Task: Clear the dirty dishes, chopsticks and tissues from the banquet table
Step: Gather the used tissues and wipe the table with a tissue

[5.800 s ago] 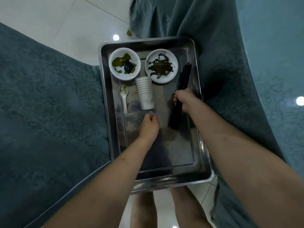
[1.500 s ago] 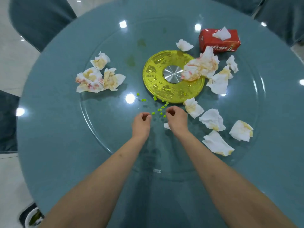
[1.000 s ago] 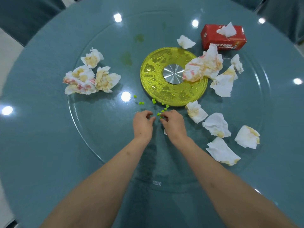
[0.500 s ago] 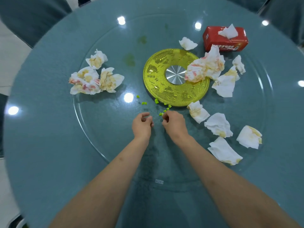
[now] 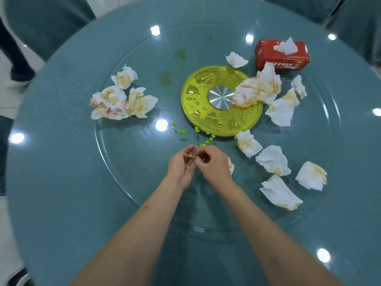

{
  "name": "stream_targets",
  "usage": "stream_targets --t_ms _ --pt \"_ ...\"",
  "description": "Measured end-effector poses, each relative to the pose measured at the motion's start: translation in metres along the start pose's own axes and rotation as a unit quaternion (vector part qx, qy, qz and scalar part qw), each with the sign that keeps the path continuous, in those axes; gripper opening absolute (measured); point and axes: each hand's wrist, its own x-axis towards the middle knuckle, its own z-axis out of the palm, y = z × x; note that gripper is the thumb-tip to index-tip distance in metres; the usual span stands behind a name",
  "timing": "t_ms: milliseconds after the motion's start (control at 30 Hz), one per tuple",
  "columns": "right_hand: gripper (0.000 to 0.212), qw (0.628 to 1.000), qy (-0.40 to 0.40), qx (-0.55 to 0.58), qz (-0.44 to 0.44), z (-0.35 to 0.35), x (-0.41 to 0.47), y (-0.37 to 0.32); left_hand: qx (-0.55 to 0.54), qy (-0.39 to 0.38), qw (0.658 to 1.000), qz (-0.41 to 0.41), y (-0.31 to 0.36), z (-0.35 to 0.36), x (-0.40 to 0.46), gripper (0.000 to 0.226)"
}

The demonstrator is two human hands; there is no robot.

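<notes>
The person's left hand (image 5: 181, 166) and right hand (image 5: 214, 165) meet at the centre of the frame, fingertips touching above the glass turntable (image 5: 132, 182). The left hand is turned palm up and cupped, its fingers loosely curled round a few small green bits (image 5: 190, 156) lying in it. The right hand has its thumb and fingers pinched together at the left palm; whether a bit sits in that pinch cannot be told. Half a second ago both hands lay low on the glass with knuckles up; now the left has rolled over to form a cup and the right has come across to it.

Just above the hands, more green bits (image 5: 203, 137) lie scattered on the glass, fewer than a moment ago. A small tissue (image 5: 230, 165) peeks out from behind the right hand. To the right, five crumpled tissues (image 5: 273, 159) lie where they were, and another stained heap (image 5: 258, 88) rests on the gold disc (image 5: 206, 112) in the upper middle. A cluster of stained tissues (image 5: 121, 100) sits at the upper left of the turntable. The red tissue box (image 5: 282, 55) stands at the upper right. The table (image 5: 57, 182) is covered in teal cloth.
</notes>
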Motion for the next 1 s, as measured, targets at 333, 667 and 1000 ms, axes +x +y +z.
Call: stream_targets --t_ms 333,667,1000 --pt "0.018 0.996 0.061 0.007 0.064 -0.012 0.011 0.018 -0.025 -0.007 1.0 -0.007 -0.004 -0.005 0.001 0.04" --pt "0.022 0.972 -0.039 -0.227 0.047 -0.004 0.026 0.039 -0.012 -0.004 1.0 -0.005 -0.006 -0.007 0.003 0.049" --pt "0.016 0.999 -0.014 0.005 0.042 0.002 0.009 0.0 -0.013 0.01 1.0 -0.011 -0.005 -0.004 0.006 0.046"
